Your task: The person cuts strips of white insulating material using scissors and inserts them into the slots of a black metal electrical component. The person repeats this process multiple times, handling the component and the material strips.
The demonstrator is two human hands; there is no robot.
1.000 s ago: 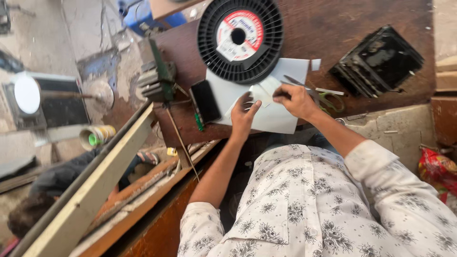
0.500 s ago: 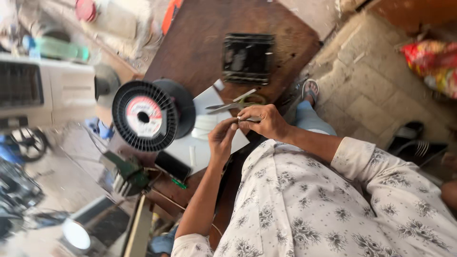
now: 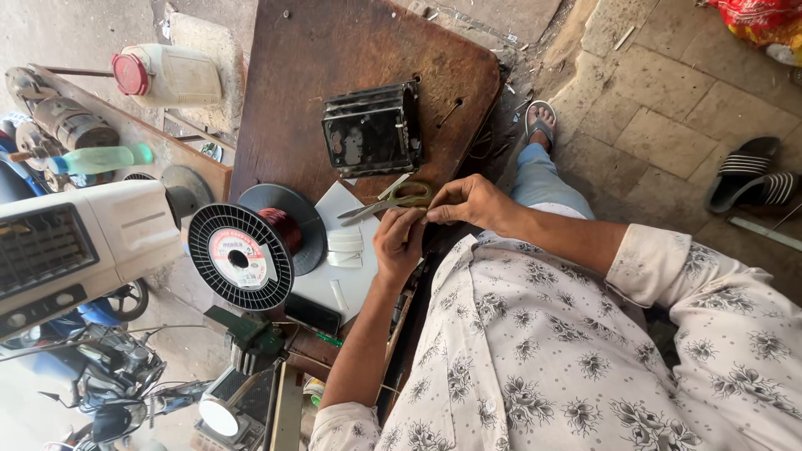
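Observation:
My left hand (image 3: 399, 242) and my right hand (image 3: 468, 203) meet at the near edge of a brown wooden board (image 3: 334, 58). Both have their fingertips pinched together on a small piece between them, too small to make out. Green-handled scissors (image 3: 388, 200) lie on the board with their handles just by my right fingertips. Under my left hand lies a white sheet (image 3: 330, 288) with a few cut white strips (image 3: 345, 242) on it.
A black spool of copper wire (image 3: 241, 255) stands left of the sheet, a black metal frame (image 3: 373, 129) beyond the scissors. A black phone (image 3: 311, 313) and green screwdriver (image 3: 322, 336) lie nearer. White jug (image 3: 167, 75), green bottle (image 3: 104, 157), sandals (image 3: 752, 175) on paving.
The view has swung round, so the board and spool sit differently in frame. My hands stay pinched together over the sheet's edge beside the scissors.

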